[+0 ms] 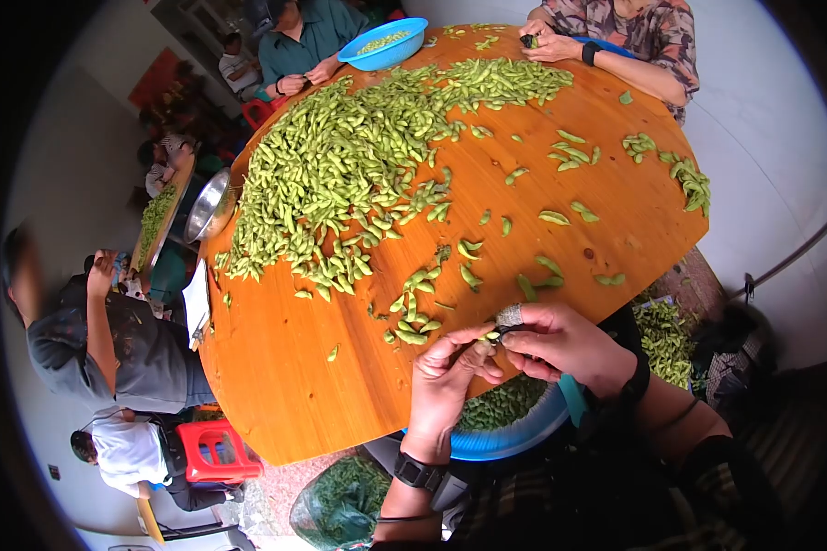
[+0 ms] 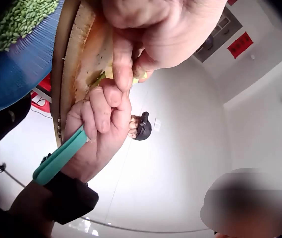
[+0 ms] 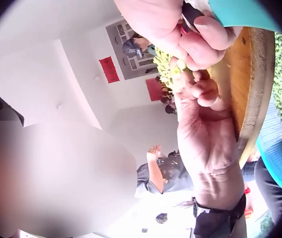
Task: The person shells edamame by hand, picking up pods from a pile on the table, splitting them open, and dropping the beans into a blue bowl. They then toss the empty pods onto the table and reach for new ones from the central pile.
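Far left there's a steel bowl (image 1: pixel 213 197) by the table (image 1: pixel 312 386), can't tell what's in it. Then a big pile of green pods (image 1: pixel 331 165), and a blue bowl (image 1: pixel 388 58) at the far edge with some shelled beans. Left hand (image 1: pixel 439 386) is pinching 1 pod (image 1: pixel 492 336) at its fingertips, between the 2 hands, both about equally near. Long axis is mostly hidden, can't call it. Blue basin (image 1: pixel 498 449) full of green beans sits lower, past the near edge. Right hand (image 1: pixel 583 349) curls round a teal handle (image 1: pixel 574 400), fingertips just beside the pod.
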Tool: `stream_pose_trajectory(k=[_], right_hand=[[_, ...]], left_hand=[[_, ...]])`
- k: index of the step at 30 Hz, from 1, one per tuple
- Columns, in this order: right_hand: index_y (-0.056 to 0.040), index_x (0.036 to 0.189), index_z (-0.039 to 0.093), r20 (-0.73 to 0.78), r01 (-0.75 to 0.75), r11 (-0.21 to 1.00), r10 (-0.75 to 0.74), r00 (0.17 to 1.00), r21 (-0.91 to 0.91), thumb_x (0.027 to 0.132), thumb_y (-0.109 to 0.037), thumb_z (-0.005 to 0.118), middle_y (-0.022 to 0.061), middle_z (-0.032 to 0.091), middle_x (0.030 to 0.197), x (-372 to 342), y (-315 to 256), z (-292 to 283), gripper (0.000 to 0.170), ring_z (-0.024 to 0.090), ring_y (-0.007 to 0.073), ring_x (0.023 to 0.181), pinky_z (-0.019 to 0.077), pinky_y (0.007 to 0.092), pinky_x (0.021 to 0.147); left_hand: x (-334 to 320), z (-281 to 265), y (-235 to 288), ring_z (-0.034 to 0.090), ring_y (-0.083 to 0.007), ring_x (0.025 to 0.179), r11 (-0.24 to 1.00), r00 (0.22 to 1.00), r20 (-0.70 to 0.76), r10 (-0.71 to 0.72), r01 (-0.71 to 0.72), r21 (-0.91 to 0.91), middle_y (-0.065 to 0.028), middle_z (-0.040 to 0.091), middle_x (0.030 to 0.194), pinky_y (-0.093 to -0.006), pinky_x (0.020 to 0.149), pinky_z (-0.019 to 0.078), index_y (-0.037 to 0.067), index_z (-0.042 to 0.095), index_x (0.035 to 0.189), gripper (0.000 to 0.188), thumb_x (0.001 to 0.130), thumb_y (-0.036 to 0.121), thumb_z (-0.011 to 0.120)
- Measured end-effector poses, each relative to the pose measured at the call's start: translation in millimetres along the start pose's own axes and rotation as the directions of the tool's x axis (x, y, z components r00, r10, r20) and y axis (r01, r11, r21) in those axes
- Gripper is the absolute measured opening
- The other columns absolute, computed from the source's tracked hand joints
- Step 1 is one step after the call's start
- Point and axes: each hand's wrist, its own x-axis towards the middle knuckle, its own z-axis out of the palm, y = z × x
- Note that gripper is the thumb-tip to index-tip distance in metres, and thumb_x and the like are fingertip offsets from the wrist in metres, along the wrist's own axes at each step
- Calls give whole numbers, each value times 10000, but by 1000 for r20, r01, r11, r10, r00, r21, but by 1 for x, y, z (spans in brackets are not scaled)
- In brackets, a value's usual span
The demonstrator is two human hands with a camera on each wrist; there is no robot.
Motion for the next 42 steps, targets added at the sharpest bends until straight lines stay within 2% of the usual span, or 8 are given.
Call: stream_pose_trajectory(k=[6,12,15,20,24,29,34,42], right_hand=[[-50,921,563,-37,-46,998,48,998,43,974,-126,522,-22,532,685,4,-3,5,101,447,30,502,322,200,438],[-43,913,556,-63,-54,998,52,997,-23,974,-125,519,-17,530,680,5,-4,8,108,449,28,499,335,205,435],[-34,975,590,-78,-21,998,17,997,-61,969,-98,518,-18,544,688,7,1,12,96,456,33,504,349,201,446],[-2,1073,626,-167,398,740,-559,812,-543,921,-19,549,68,599,687,12,12,26,171,520,107,540,422,273,499],[5,1049,624,-143,362,726,-532,835,-584,899,-6,559,119,607,705,11,17,29,164,531,118,557,434,291,520],[-11,1067,603,-229,140,985,-161,960,-104,955,-61,529,-12,562,676,11,8,24,143,490,24,512,384,194,443],[0,1037,599,-244,142,976,-180,953,-166,959,-52,523,-5,562,674,16,11,26,120,484,31,496,377,203,432],[-29,1134,599,-299,192,980,-168,939,52,976,-90,531,10,575,700,10,-4,18,183,481,37,489,366,190,435]], left_hand=[[-2,11,4,566,-67,627,995,995,-83,-57,63,79,4,609,790,-211,563,474,19,602,1188,214,990,46,524],[3,9,-8,517,-46,594,904,977,-134,168,-99,416,-9,604,782,-193,538,423,23,551,1132,182,1015,58,416],[6,12,-1,511,-56,565,999,983,-181,12,-3,46,-26,596,797,-202,480,414,23,497,1160,170,1021,74,414],[9,8,-4,476,-55,501,991,991,-128,32,-15,133,-36,579,779,-201,386,354,26,466,1090,110,1027,99,411],[7,5,-4,428,-56,460,993,989,-147,-28,44,111,-33,548,719,-209,380,332,19,468,1083,141,993,63,369],[7,2,-2,438,-66,496,997,988,-135,-69,72,18,-40,543,726,-203,434,357,17,499,1066,198,948,0,341],[8,2,4,496,-85,598,991,991,-95,-90,80,-108,-57,581,787,-214,542,421,6,500,1056,152,971,26,375],[3,4,-3,527,-67,715,964,988,-105,115,-85,253,-31,582,848,-204,588,428,38,513,1091,129,979,76,565]])
